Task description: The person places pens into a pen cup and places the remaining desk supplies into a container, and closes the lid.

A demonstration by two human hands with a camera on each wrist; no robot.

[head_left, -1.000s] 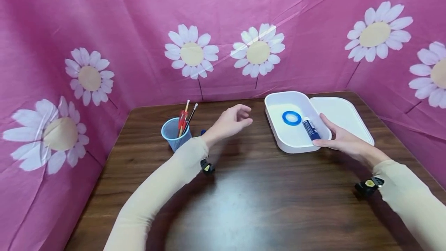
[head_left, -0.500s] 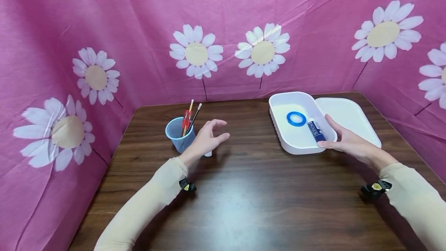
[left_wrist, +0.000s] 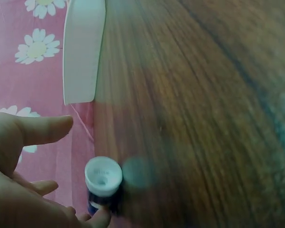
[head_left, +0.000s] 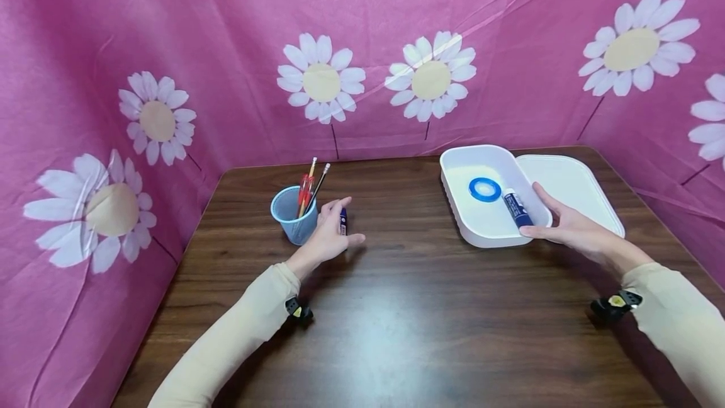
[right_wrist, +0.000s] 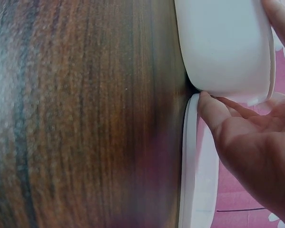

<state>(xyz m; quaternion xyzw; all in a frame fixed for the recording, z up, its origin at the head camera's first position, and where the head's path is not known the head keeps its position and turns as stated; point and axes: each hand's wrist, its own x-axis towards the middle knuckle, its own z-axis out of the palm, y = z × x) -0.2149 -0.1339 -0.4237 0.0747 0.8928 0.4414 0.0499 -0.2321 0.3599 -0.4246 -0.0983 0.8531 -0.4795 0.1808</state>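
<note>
My left hand (head_left: 326, 232) reaches down beside a dark blue glue stick (head_left: 343, 221), with thumb and fingers spread apart. The left wrist view shows the stick's round white end (left_wrist: 103, 175), a fingertip right at its body and the thumb well away from it. My right hand (head_left: 566, 224) grips the near right side of a white plastic box (head_left: 491, 239), thumb at the rim; in the right wrist view, fingertips (right_wrist: 210, 105) reach under the box's bottom edge. Inside the box lie a blue tape roll (head_left: 484, 189) and another glue stick (head_left: 517, 208).
A light blue mesh cup (head_left: 297, 224) with pencils and red-handled scissors or pens stands just left of my left hand. The white lid (head_left: 572, 187) lies right of the box, partly beneath it. A pink flowered curtain (head_left: 374, 124) closes off the table's back and sides.
My left hand has moved left and down, away from the box to the glue stick beside the mesh cup. My right hand keeps its hold on the box.
</note>
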